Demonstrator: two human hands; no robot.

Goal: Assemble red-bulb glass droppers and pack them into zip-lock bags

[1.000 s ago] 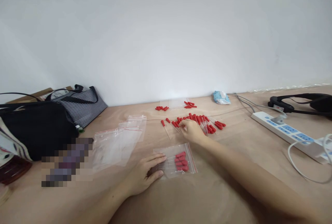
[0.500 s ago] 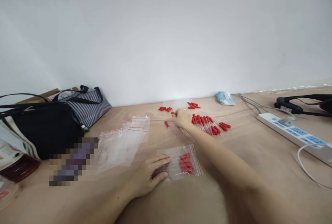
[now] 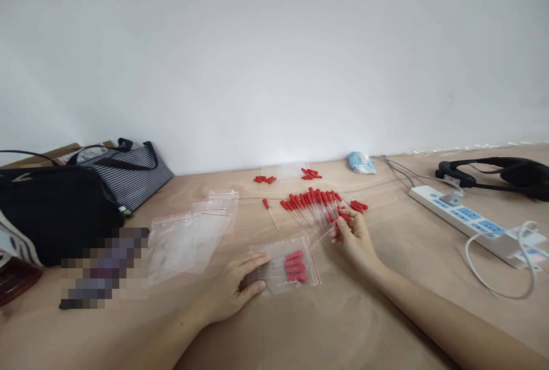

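My left hand (image 3: 244, 281) grips the left end of a clear zip bag (image 3: 274, 287), fingers on top and thumb at the near edge. Inside the bag lie several droppers with red bulbs (image 3: 295, 267), bulbs towards the red-lined mouth on the right. Just right of that mouth, my right hand (image 3: 354, 235) pinches a dropper by its red bulb (image 3: 342, 218); its clear tube slants down left towards the bag. Behind my right hand a row of loose droppers (image 3: 309, 201) lies on the table, and a single dropper (image 3: 270, 211) rests apart to the left.
Flat zip bags (image 3: 189, 238) overlap on the left. Bags with red-bulbed droppers (image 3: 288, 172) lie by the wall. A black bag (image 3: 51, 210) and a striped bag (image 3: 128, 172) stand at left. On the right are a power strip (image 3: 454, 215), black headgear (image 3: 493, 178) and a blue-white packet (image 3: 362, 162).
My right hand has moved right and nearer to me, from the left end of the dropper row to beside the bag's mouth, now with a dropper showing. My left hand stays on the bag.
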